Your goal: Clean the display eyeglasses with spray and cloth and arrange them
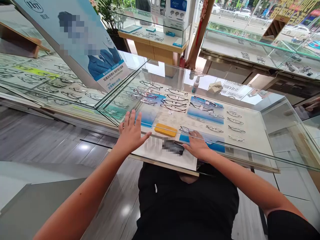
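My left hand (131, 133) lies with fingers spread at the front edge of a glass display case (240, 151). My right hand (197, 144) is at the same edge further right, fingers stretched out, with nothing visibly held. Just beyond its fingertips is a pair of eyeglasses (184, 129) inside the case. A yellow glasses case (165, 130) sits between the two hands. Below it, a dark phone (179, 148), partly blurred out, lies on a pulled-out white drawer or shelf (150, 148). Rows of eyeglasses (174, 99) lie behind, some on blue cards (205, 110).
A large poster board (82, 43) leans over the left counter. On the glass top stand a small spray bottle (195, 84), a crumpled cloth (215, 87) and printed code sheets (232, 89). More display cases (250, 50) stand at the back, by the street window.
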The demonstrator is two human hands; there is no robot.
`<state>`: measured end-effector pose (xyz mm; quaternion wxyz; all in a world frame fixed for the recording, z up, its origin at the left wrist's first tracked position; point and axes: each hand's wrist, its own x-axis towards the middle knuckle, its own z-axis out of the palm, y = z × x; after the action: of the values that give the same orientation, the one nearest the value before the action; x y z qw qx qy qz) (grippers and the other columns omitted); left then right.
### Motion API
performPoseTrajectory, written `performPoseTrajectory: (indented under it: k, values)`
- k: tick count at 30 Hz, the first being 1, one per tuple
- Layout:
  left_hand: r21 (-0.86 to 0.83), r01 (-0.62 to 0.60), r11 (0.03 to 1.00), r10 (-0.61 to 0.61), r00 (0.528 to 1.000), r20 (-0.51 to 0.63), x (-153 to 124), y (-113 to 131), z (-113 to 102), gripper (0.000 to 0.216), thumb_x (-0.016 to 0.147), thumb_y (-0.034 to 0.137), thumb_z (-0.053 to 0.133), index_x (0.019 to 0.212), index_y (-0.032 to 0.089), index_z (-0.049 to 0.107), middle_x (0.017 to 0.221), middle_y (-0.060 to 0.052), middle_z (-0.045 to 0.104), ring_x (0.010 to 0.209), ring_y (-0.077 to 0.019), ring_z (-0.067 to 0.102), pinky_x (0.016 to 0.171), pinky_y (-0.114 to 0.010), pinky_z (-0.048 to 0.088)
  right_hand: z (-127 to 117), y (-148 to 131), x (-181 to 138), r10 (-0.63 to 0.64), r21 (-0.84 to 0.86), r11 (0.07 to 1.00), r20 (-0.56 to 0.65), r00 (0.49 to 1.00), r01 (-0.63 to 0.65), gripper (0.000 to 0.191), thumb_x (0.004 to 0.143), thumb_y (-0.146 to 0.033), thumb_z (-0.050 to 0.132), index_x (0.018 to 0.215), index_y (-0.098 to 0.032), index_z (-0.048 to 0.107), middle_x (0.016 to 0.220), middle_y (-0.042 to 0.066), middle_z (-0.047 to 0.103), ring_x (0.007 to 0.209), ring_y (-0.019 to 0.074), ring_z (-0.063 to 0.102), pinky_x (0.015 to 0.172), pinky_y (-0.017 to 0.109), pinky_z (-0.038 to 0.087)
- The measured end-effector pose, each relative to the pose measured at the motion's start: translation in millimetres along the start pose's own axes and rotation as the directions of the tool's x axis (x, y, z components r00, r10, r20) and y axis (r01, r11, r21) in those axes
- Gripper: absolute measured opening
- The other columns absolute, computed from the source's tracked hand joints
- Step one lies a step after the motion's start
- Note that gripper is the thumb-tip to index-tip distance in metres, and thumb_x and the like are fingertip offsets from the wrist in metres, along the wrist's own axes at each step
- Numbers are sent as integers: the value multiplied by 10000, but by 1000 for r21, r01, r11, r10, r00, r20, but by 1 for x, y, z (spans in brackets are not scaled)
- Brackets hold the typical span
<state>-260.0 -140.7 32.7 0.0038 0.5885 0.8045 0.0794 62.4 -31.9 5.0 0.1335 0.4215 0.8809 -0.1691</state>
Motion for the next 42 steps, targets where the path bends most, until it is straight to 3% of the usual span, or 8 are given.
performPoseTrajectory:
  k: [5, 13, 21, 27, 34, 42]
  values:
    - [15, -2, 1000, 2, 1000, -17, 0, -1, 1, 1006, 1009, 632, 530, 1775, 92, 164, 1844, -247, 81, 1715, -441, 55, 1312, -645, 211, 14, 11, 59, 141, -96, 982, -190, 972, -161, 801, 1073, -572, 449, 1692, -66, 411, 1775, 199, 367, 1660, 421, 220, 1364, 519, 153]
    - [8, -4, 1000, 4, 1000, -23, 1, -2, 3, 992, 1010, 606, 541, 1776, 96, 168, 1844, -245, 88, 1714, -442, 50, 1309, -651, 213, 34, 39, 110, 304, -31, 950, -113, 946, -309, 905, 1070, -648, 320, 1720, -19, 325, 1835, 202, 221, 1694, 439, 132, 1367, 549, 90]
    - [-6, -9, 1000, 8, 1000, -24, 1, -2, 2, 988, 1016, 609, 536, 1772, 88, 173, 1837, -262, 99, 1713, -449, 57, 1305, -662, 204, 43, 49, 127, 369, -11, 925, -207, 906, -379, 1009, 1035, -681, 340, 1763, -14, 133, 1869, 145, 31, 1714, 417, 18, 1378, 527, -11]
    - [-5, -10, 1000, 9, 999, -31, 0, -2, 3, 974, 1020, 604, 518, 1767, 76, 184, 1836, -264, 105, 1715, -440, 51, 1306, -662, 198, 44, 47, 125, 346, -23, 936, -126, 930, -351, 1002, 1050, -717, 285, 1742, 5, 233, 1859, 188, 88, 1711, 421, 47, 1369, 531, -20]
    - [6, -3, 1000, 3, 1000, -23, 1, -2, 3, 987, 1016, 611, 536, 1764, 69, 189, 1835, -269, 103, 1713, -442, 55, 1305, -664, 196, 42, 43, 118, 322, -15, 945, -106, 941, -326, 979, 1060, -737, 214, 1658, -3, 461, 1790, 228, 331, 1644, 434, 244, 1355, 564, 69]
    - [19, -3, 1000, 3, 999, -32, 1, -2, 3, 971, 1018, 607, 521, 1762, 70, 203, 1836, -258, 120, 1712, -432, 72, 1306, -660, 212, 39, 47, 121, 322, 6, 946, -108, 941, -323, 889, 1074, -703, 277, 1584, -43, 585, 1797, 202, 333, 1639, 445, 242, 1349, 576, 94]
